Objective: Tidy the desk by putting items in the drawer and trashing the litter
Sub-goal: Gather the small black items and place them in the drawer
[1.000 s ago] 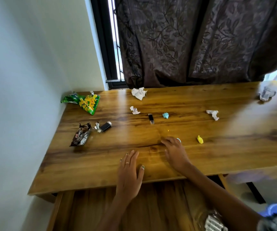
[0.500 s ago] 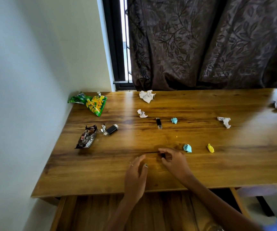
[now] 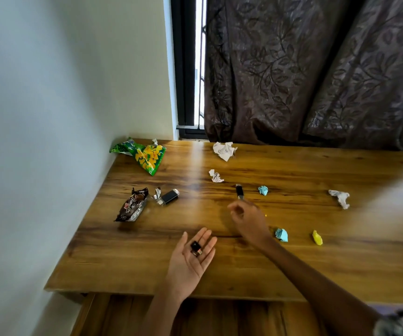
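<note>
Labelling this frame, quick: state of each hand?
Left hand: open, palm up, small black USB drive resting on it.
Right hand: fingers loosely curled above desk, holding nothing visible.

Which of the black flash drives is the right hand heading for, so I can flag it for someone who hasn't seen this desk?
Start at the wooden desk under the dark curtain. Near its middle, just beyond the right hand, lies a small black flash drive, between a white paper scrap and a blue paper ball. It points toward the window; the larger flash drive lies slanted beside the brown wrapper.
</note>
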